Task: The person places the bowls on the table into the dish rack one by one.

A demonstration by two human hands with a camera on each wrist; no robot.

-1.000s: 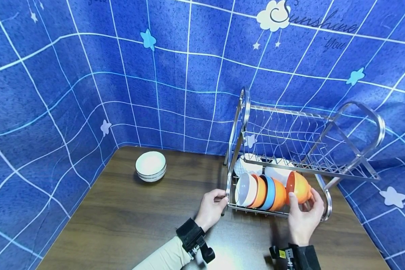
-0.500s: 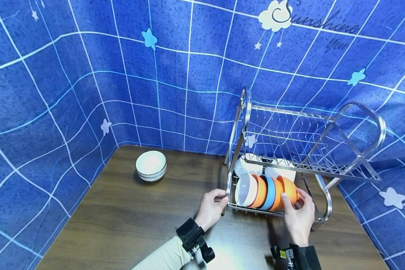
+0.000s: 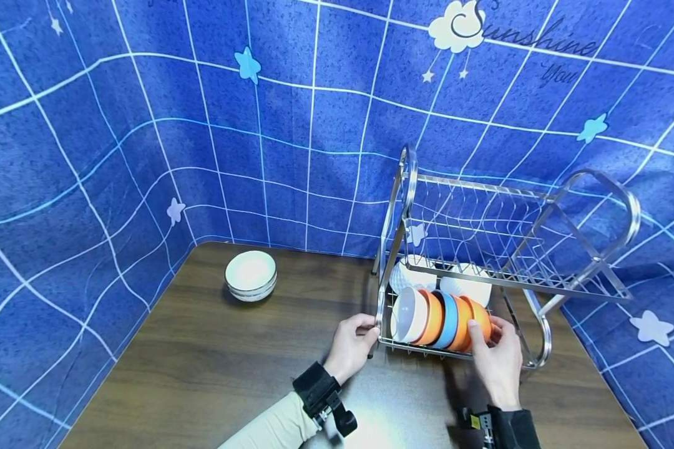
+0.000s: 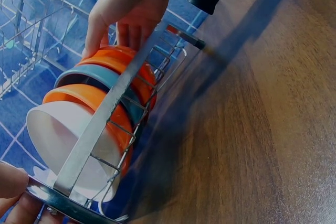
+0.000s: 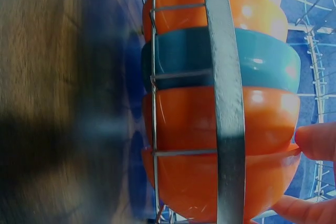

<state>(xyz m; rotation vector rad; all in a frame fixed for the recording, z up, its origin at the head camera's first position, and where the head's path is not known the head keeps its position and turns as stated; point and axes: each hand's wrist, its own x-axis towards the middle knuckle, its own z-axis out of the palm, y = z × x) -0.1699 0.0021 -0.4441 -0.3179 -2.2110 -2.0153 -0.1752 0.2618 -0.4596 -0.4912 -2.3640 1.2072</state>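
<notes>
A row of bowls stands on edge in the lower tier of a metal dish rack [image 3: 390, 274]: a white bowl [image 3: 407, 317], an orange bowl [image 3: 434, 318], a blue bowl [image 3: 448, 321], then two more orange ones. My right hand [image 3: 497, 355] grips the rightmost orange bowl [image 5: 226, 182], thumb at its rim, the bowl touching its orange neighbour [image 5: 262, 116]. At the rack's front left corner my left hand [image 3: 351, 346] pinches the metal frame [image 4: 50, 198].
Farther left on the wooden table [image 3: 202, 368] sits a small stack of white bowls [image 3: 251, 274]. White dishes [image 3: 466, 287] stand behind the row. The rack's upper tier [image 3: 483, 231] overhangs them. A blue patterned cloth [image 3: 292, 156] hangs behind.
My right hand has moved left with the rightmost orange bowl, bringing it from a gap up against the row. The left hand has stayed on the rack's frame.
</notes>
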